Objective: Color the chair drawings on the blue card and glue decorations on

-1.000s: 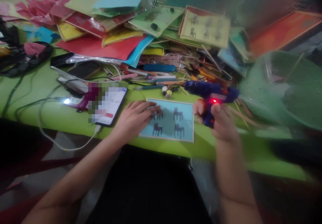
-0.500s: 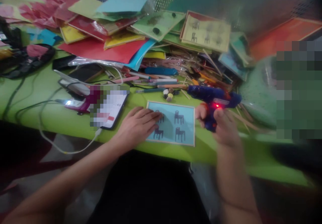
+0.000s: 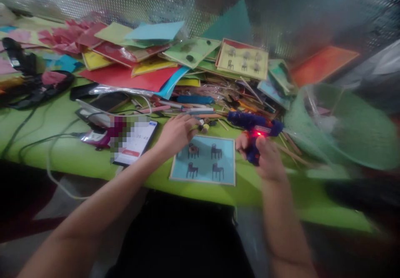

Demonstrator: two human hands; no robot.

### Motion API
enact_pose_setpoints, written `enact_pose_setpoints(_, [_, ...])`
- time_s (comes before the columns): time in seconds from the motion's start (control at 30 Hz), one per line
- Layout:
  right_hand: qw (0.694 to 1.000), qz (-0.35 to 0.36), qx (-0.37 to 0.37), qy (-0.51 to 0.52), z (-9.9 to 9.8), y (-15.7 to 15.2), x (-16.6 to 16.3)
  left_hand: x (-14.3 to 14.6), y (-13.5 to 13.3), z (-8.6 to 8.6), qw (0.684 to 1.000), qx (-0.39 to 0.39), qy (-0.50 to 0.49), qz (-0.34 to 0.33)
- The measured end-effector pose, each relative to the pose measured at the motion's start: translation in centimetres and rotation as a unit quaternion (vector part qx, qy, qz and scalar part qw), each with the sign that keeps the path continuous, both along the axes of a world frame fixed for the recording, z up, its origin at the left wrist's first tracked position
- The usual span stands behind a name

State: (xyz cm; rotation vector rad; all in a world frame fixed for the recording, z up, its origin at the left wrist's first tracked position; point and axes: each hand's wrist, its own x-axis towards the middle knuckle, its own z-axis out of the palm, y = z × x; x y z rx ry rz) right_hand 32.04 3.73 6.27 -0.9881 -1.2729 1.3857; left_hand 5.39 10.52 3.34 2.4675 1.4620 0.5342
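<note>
My right hand [image 3: 269,158] grips a dark blue glue gun [image 3: 250,121] by its handle, and a red light glows on the gun. To the left of it lies a light blue card [image 3: 204,161] with a pale border and black chair pictures. A small brownish round piece [image 3: 193,149] sits on the upper left chair. Just behind the card, my left hand [image 3: 178,133] reaches over the table with its fingers stretched toward a small group of round pebble-like pieces [image 3: 205,126]. Its fingertips are at these pieces; I see nothing held in them.
A phone [image 3: 137,141] and a magenta device [image 3: 109,136] with cables lie at left. Behind are pens [image 3: 196,111], sticks and stacked coloured cards [image 3: 242,59]. A green mesh basket [image 3: 343,128] stands at right. The green table [image 3: 150,186] ends close to my lap.
My left hand has moved off the card to the small round pieces behind it, uncovering the round piece on the upper left chair. My right hand keeps holding the glue gun. The view has shifted slightly.
</note>
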Motion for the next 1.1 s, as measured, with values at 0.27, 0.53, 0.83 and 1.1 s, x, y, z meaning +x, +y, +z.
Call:
enact_pose_setpoints(0.27, [1.000,0.001,-0.003,0.008,0.4,-0.2,0.1,1.3,2.0,-1.4,1.000,0.002,0.020,0.003])
enact_pose_setpoints(0.53, [1.000,-0.001,0.001,-0.009,0.4,-0.2,0.0,0.4,2.0,-1.6,0.991,-0.023,-0.124,0.036])
enact_pose_setpoints(0.83, [0.999,0.009,0.001,-0.038,-0.1,-0.4,-0.1,0.6,0.7,-0.7,0.678,-0.340,-0.647,0.081])
enact_pose_setpoints(1.1, [0.997,-0.008,0.001,-0.077,-1.0,-0.6,-0.6,0.9,-0.1,-0.2,0.570,-0.403,-0.712,0.070])
